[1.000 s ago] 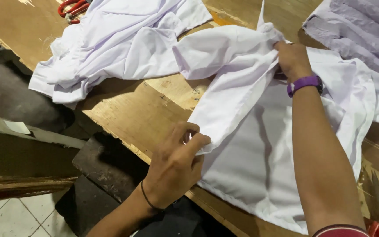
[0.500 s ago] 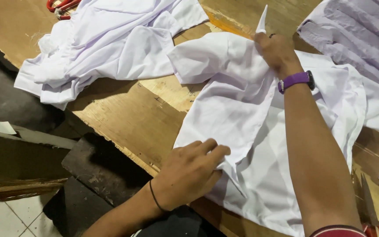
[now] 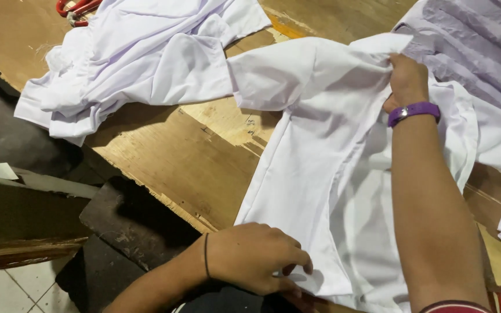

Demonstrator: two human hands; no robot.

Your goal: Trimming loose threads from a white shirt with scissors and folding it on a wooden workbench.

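White fabric covers the plywood worktop: a crumpled white garment near its far-left edge, then a white shirt whose near hem the left hand pinches while the right hand clamps its upper fold.

There's just the one camera, worn on the person's head and tipped steeply down over the wooden table. It sits close, so the forearms fill the lower frame. The table edge runs diagonally, with the floor showing at lower left.
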